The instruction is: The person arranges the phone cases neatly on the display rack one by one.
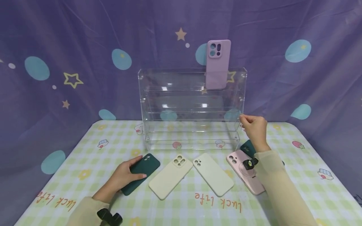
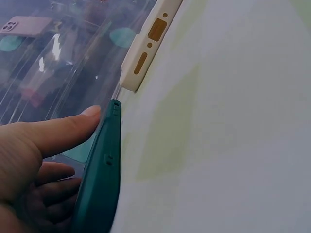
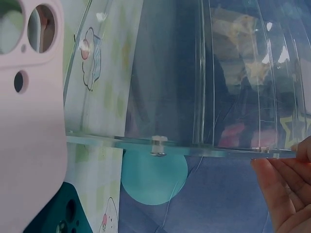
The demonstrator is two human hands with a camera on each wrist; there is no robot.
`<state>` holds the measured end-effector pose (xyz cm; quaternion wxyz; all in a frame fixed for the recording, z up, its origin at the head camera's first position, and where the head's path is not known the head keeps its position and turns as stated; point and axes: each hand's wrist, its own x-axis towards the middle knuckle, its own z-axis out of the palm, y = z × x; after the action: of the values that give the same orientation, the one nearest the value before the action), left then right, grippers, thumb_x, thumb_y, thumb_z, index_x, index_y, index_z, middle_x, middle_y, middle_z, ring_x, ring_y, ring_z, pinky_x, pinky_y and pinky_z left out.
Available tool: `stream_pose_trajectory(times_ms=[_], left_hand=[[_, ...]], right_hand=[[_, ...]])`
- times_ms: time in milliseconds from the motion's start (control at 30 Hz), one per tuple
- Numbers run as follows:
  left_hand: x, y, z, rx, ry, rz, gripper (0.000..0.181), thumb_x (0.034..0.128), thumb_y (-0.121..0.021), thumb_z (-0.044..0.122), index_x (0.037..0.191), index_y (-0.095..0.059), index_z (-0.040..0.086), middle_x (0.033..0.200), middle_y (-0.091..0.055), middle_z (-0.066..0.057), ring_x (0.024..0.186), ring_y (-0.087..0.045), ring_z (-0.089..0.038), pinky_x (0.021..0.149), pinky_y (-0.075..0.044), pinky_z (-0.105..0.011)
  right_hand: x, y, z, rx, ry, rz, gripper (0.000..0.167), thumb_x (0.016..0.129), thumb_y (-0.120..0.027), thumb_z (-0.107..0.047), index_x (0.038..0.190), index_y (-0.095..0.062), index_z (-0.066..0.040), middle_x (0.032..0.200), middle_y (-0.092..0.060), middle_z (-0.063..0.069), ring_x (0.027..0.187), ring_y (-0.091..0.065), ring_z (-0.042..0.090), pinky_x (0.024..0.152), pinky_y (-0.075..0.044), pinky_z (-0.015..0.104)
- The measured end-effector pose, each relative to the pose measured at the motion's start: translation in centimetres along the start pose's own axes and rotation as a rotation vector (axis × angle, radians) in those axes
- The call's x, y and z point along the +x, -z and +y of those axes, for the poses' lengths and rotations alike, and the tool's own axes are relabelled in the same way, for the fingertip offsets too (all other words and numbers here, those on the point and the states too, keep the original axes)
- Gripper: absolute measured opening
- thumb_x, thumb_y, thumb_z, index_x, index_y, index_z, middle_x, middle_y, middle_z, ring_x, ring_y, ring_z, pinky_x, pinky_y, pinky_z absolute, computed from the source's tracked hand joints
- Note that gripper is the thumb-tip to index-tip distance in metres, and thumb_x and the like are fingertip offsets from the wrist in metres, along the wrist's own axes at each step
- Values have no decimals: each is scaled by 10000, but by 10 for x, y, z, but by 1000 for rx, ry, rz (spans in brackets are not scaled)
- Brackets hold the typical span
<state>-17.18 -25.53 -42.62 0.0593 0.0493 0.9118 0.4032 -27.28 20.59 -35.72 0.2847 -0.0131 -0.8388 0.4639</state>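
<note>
A clear tiered acrylic display rack (image 1: pixel 192 102) stands at the back of the table. My right hand (image 1: pixel 255 127) pinches the edge of its right side panel with thumb and fingertips, near a small clear fastener in the right wrist view. My left hand (image 1: pixel 123 174) grips a dark green phone case (image 1: pixel 144 168) at the front left, thumb on one side and fingers on the other. In the left wrist view the green case (image 2: pixel 102 174) shows edge-on beside the thumb. A lavender phone case (image 1: pixel 219 67) stands upright on the rack's top tier, right of centre.
Between my hands lie a cream phone case (image 1: pixel 171 179) and a pale mint one (image 1: pixel 213 175). A pink case with a ring (image 1: pixel 244 172) lies under my right forearm, with another dark green case (image 1: pixel 248 149) partly hidden behind it. A purple curtain (image 1: pixel 70 37) hangs behind the checked tablecloth (image 1: pixel 158 213).
</note>
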Motion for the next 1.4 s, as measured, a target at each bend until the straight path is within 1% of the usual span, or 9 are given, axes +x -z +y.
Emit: stream_pose_trajectory(times_ms=[200, 367, 567, 700, 833, 1000, 1200, 1300, 1400], left_hand=[[-1, -1, 1, 62, -25, -26, 938, 712, -827, 325, 1447, -331, 18, 1456, -354, -235, 1331, -322, -419, 1039, -322, -568], [-3, 0, 3, 70, -42, -37, 961, 714, -827, 309, 1450, -299, -13, 1470, -321, -247, 1346, -291, -424, 1054, -293, -577], [-4, 0, 2, 63, -69, -62, 999, 700, -838, 297, 1451, -272, -37, 1479, -293, -260, 1354, -270, -429, 1064, -273, -581], [-2, 0, 2, 63, -81, -33, 954, 692, -845, 275, 1433, -327, -30, 1450, -352, -257, 1329, -324, -425, 1048, -309, -570], [-3, 0, 2, 76, -82, -4, 902, 684, -851, 233, 1404, -380, -37, 1430, -395, -239, 1315, -356, -412, 1045, -324, -556], [-5, -1, 3, 129, -94, 22, 866, 662, -856, 199, 1374, -426, -40, 1392, -446, -230, 1277, -400, -411, 1014, -358, -554], [-5, 0, 4, 190, -128, 70, 873, 655, -849, 196, 1380, -421, -34, 1391, -442, -235, 1248, -422, -418, 983, -384, -554], [-6, 1, 5, 201, -105, 73, 914, 663, -845, 223, 1395, -377, -59, 1390, -419, -276, 1249, -417, -441, 978, -388, -562], [-6, 3, 5, 185, -42, 64, 934, 690, -831, 241, 1411, -330, -78, 1394, -400, -302, 1248, -415, -448, 971, -396, -557]], right_hand=[[0, 1, 0, -11, -2, 5, 265, 903, -635, -219, 1011, -723, 6, 880, -707, 195, 530, -528, -97, 484, -460, 80], [0, 0, 0, -24, -14, 0, 276, 906, -630, -234, 1019, -723, 1, 899, -709, 186, 538, -529, -103, 489, -457, 71], [0, -1, 1, -20, 8, 6, 272, 904, -633, -226, 1010, -724, 7, 887, -707, 194, 526, -524, -115, 483, -451, 67], [0, 0, 1, -24, 20, 21, 272, 904, -632, -222, 1005, -724, 13, 879, -706, 199, 516, -512, -136, 474, -442, 62], [0, -1, 1, -26, 13, 12, 279, 909, -625, -225, 1013, -720, 17, 886, -705, 203, 520, -508, -137, 476, -442, 61], [0, -2, 1, -31, 19, 18, 261, 905, -632, -208, 1004, -723, 15, 867, -706, 198, 514, -510, -131, 468, -438, 61], [0, -2, 1, -35, 22, 22, 268, 907, -627, -215, 1006, -723, 14, 870, -707, 198, 515, -506, -137, 467, -436, 60], [0, -1, 1, -33, 19, 21, 272, 907, -628, -220, 1007, -723, 14, 872, -707, 198, 515, -505, -140, 467, -436, 61], [0, -1, 0, -30, 18, 18, 270, 907, -630, -219, 1005, -723, 15, 873, -706, 200, 515, -506, -143, 468, -435, 58]])
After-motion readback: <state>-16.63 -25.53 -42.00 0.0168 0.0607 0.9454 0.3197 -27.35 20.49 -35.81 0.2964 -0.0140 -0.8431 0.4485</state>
